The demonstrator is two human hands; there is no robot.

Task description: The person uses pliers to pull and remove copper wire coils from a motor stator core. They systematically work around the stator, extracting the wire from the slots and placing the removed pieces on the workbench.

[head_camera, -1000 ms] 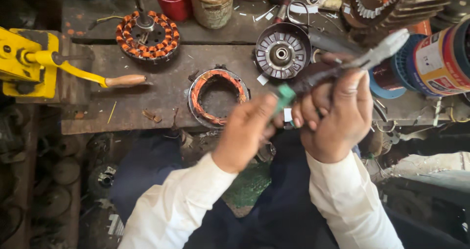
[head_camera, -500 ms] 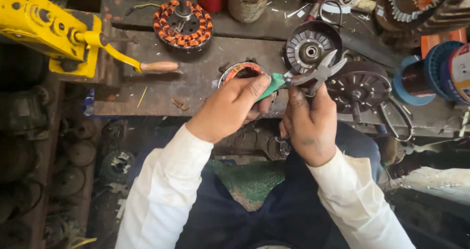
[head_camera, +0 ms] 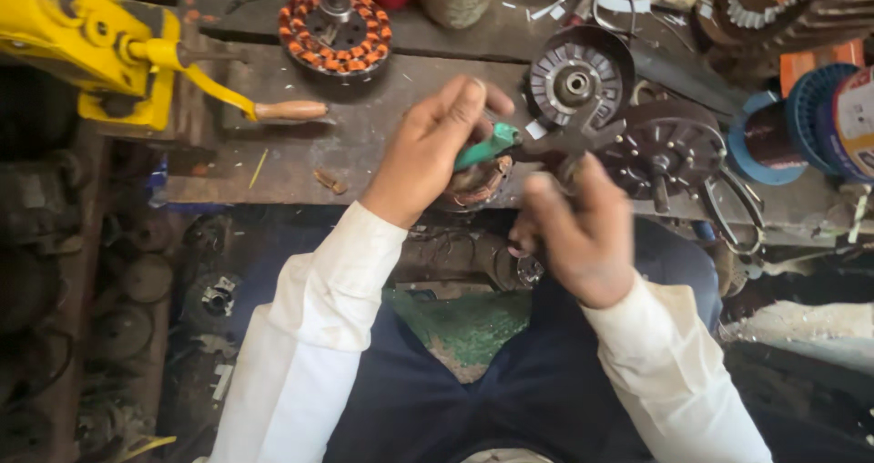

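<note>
My left hand (head_camera: 435,149) is closed around the green handle of a pair of pliers (head_camera: 490,144), just above the workbench's front edge. The pliers' dark metal end (head_camera: 569,142) points right. My right hand (head_camera: 581,237) is blurred by motion, with its fingertips raised right under that metal end; I cannot tell whether it grips it. A copper-wound stator ring (head_camera: 478,185) lies on the bench, half hidden under my left hand.
A yellow hand press (head_camera: 86,49) with a wooden-tipped lever (head_camera: 289,110) stands at the left. On the bench are another wound stator (head_camera: 335,28), a ribbed rotor hub (head_camera: 575,81), a dark disc (head_camera: 669,149), scissors (head_camera: 733,213) and wire spools (head_camera: 783,131).
The view has moved in closer and to the right. My right hand has dropped below the pliers and is moving fast. My left hand keeps hold of the green handle.
</note>
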